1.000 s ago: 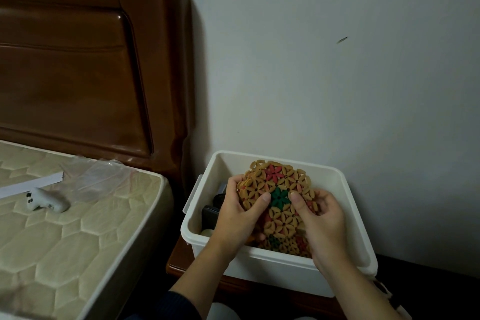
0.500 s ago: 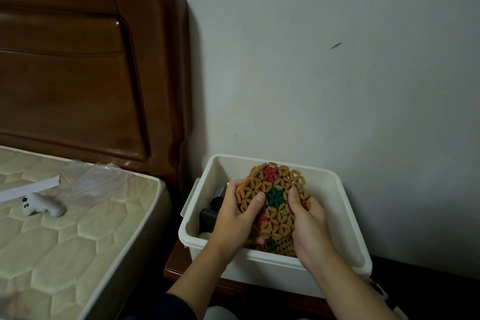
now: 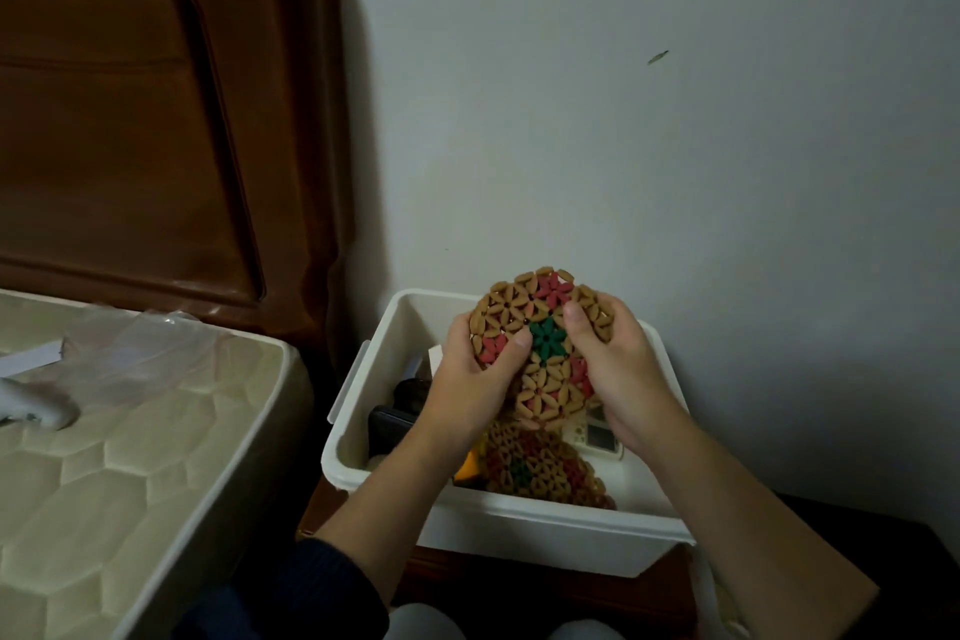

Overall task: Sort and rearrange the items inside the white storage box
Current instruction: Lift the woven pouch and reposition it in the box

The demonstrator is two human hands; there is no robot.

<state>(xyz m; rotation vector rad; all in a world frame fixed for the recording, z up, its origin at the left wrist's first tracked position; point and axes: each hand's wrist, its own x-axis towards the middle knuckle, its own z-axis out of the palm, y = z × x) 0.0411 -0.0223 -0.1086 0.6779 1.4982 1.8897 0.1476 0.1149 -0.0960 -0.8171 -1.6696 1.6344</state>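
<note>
White plastic storage box (image 3: 519, 520) stands on a dark wooden table beside the bed. Above it, the left hand (image 3: 475, 379) and right hand (image 3: 621, 369) pinch a round beaded wooden mat (image 3: 540, 346) by its edges, upright. A second similar mat (image 3: 540, 468) lies inside. Better to hold it firmly and place it flat on that one.

Wooden headboard (image 3: 156, 120) – stood upper left of grip | quilted mattress (image 3: 130, 457) – left | clear plastic bag (image 3: 130, 353), white gadget (image 3: 31, 411) – lay on mattress | marked wall (image 3: 675, 120) – behind
</note>
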